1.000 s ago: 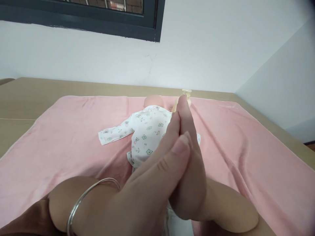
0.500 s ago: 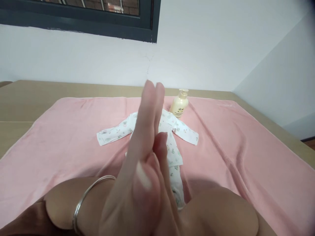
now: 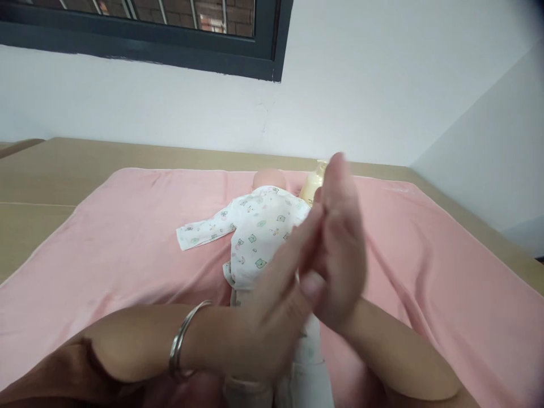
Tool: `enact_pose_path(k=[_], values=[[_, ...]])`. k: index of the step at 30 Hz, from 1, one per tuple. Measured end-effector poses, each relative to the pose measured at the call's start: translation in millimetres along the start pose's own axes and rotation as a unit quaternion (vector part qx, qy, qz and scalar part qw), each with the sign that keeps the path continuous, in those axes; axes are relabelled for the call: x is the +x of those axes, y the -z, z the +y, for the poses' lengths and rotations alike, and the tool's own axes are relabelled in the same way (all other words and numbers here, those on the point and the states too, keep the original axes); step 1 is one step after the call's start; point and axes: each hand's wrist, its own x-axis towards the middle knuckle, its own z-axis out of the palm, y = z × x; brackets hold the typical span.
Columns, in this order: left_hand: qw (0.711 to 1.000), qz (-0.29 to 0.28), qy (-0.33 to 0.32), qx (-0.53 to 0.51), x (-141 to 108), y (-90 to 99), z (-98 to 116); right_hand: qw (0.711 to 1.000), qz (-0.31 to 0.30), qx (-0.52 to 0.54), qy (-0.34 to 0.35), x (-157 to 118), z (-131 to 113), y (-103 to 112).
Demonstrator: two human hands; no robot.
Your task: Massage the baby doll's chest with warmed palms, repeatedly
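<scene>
My left hand (image 3: 276, 311) has its fingers stretched out and its palm against my right hand (image 3: 345, 249). The right hand is upright and flat, slightly blurred. Nothing shows between the palms, though their inner faces are hidden. Beyond and below them lies a baby doll (image 3: 255, 243) in a white outfit printed with small animals and leaves. Its bald head (image 3: 270, 178) points to the far side, and one sleeve spreads out to the left. My hands cover its other sleeve and part of its body. A pale yellow pump bottle (image 3: 311, 188) stands by the doll's head, partly behind my right fingertips.
A pink blanket (image 3: 140, 226) with some creases covers most of the wooden table (image 3: 38, 175). Behind it rises a white wall (image 3: 348, 85) with a dark-framed window (image 3: 170, 54) at upper left. A silver bangle (image 3: 181, 340) circles my left wrist.
Both hands have moved to the right, and the left has slid lower along the right palm. The doll's head and chest area now show, while the bottle is partly covered. The view has shifted slightly.
</scene>
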Motion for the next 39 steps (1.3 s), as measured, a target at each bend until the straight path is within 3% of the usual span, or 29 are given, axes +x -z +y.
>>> enact_pose_path(k=[2,5,8,11,14,20,22,27,31,35,39], values=[[0.991,0.121,0.051,-0.024,18,14.1,-32,0.998,-0.039,0.006,-0.044,15,23,-24],[0.960,0.251,0.121,0.003,52,33.8,-81,0.980,-0.182,-0.060,-0.055,30,52,-56],[0.953,0.259,0.152,0.040,75,46.0,-118,0.947,-0.287,-0.146,0.005,34,70,-69],[0.960,0.215,0.156,0.089,78,48.2,-136,0.925,-0.318,-0.205,0.042,35,82,-68],[0.961,0.205,0.141,0.119,73,44.4,-144,0.917,-0.322,-0.233,0.022,46,97,-60],[0.954,0.174,0.116,0.217,73,40.0,-157,0.909,-0.248,-0.316,-0.108,58,118,-51],[0.952,0.168,0.109,0.231,74,40.7,-159,0.899,-0.239,-0.355,-0.095,46,108,-56],[0.952,0.171,0.089,0.238,74,42.3,-159,0.899,-0.260,-0.352,0.036,22,83,-71],[0.950,0.172,0.080,0.246,74,40.5,-158,0.915,-0.280,-0.291,-0.006,41,97,-63],[0.948,0.165,0.083,0.259,73,39.1,-158,0.922,-0.241,-0.292,-0.075,49,109,-59],[0.949,0.166,0.081,0.257,73,40.5,-157,0.923,-0.212,-0.320,-0.037,30,95,-69]])
